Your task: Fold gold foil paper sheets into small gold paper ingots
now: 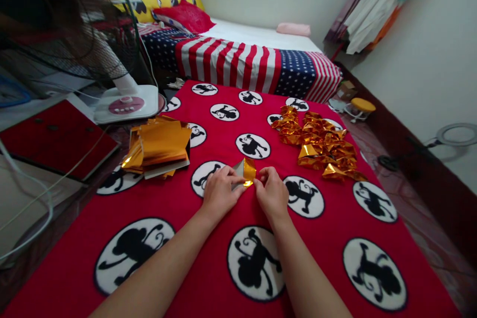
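A small sheet of gold foil paper (249, 169), partly folded, with some of its grey side showing, lies between my hands on the red cloth. My left hand (222, 190) pinches its left and lower part between thumb and fingers. At its right edge, my right hand (271, 193) has thumb and forefinger closed on the foil. To the left sits a stack of flat gold sheets (164, 141), slightly fanned out. Several folded gold foil pieces (316, 144) lie heaped at the right.
A red cloth with monkey circles (194, 268) covers the surface under my arms. A white fan base (149, 102) stands at the back left, near a dark red board (55, 131). Behind is a bed with a striped, starred cover (231, 62).
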Motion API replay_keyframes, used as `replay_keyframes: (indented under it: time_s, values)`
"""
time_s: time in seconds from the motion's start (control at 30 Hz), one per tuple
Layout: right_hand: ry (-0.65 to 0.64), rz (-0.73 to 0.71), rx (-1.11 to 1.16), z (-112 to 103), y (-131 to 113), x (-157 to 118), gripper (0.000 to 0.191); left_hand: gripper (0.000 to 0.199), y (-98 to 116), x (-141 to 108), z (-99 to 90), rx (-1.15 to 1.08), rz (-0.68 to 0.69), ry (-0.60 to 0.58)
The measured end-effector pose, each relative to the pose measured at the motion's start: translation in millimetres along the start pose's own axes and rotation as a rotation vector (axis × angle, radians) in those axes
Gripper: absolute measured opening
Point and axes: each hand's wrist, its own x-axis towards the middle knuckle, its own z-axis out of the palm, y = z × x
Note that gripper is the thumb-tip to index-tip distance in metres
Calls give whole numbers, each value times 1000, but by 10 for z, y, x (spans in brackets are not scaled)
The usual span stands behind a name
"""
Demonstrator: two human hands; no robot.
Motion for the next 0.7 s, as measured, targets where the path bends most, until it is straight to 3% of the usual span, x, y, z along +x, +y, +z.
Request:
replay_keyframes:
  time_s: [0.27, 0.4, 0.6, 0.7]
  values:
    - [-25, -40, -21, -5, 22, 10, 26, 19, -18, 13, -5, 9, 14, -20]
    - [-48, -60, -11, -19, 36, 8, 20, 20, -45, 20, -9, 12, 30, -47]
    - [-58, -136, -52, -31, 1, -33, 37, 22, -76, 20, -10, 19, 57, -72]
    - [-75, -107, -61, -36, -3, 0, 31, 22, -68, 19, -16, 31, 48, -75]
